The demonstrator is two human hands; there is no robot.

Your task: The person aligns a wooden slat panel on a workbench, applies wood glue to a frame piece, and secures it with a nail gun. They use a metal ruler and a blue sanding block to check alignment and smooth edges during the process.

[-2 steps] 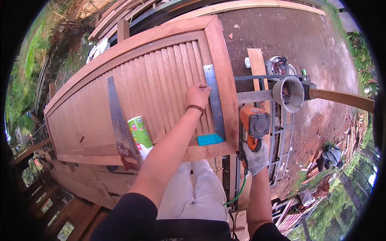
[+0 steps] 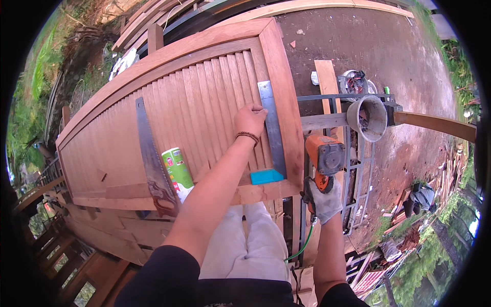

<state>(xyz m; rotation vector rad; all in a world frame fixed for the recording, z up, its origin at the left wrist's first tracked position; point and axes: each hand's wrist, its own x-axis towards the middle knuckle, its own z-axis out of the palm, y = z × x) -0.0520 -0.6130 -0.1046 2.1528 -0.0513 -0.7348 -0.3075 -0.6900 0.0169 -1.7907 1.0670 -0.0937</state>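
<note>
Bucket (image 2: 367, 118) of scraps beside orange power tool (image 2: 326, 156).

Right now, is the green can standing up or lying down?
Lying down: the can rests on its side on the slatted door, beside the saw.

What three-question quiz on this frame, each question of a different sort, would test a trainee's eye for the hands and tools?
1. True or false: the left hand rests on the metal square lying on the louvred door.
2. What does the gloved right hand grip? A) hand saw B) orange power tool C) spray can
3. Fill in: the hand saw lies beside the green and white ____.

Key
1. True.
2. B, the orange power tool, held off the door's right edge.
3. Can: the spray can lies right of the saw blade.
</note>
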